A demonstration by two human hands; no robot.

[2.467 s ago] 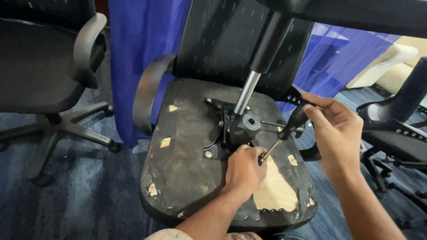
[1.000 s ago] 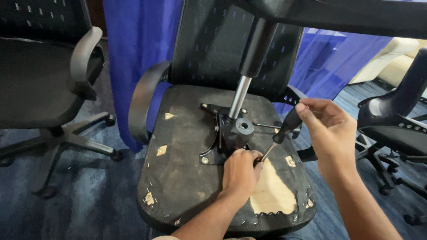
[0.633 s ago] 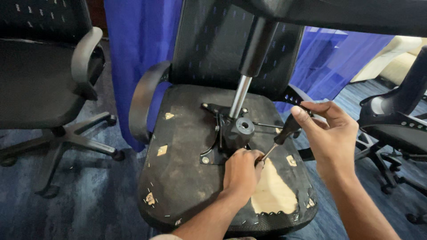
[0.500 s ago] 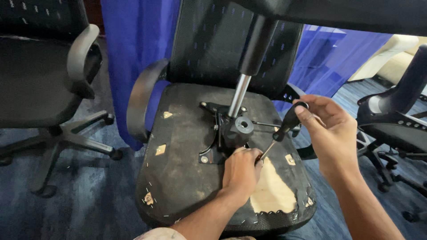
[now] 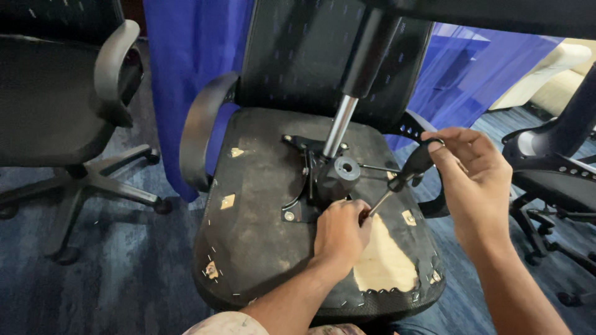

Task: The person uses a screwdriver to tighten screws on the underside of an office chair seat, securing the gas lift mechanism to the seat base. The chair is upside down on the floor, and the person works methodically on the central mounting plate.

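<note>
On the overturned black fabric chair seat underside, the right hand grips the black-handled screwdriver, shaft slanting down-left to the left hand, closed at its tip.

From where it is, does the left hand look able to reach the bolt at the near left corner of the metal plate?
Probably yes. The left hand rests on the seat underside right beside the bolt, with nothing between them. The screwdriver sits off to its other side.
</note>
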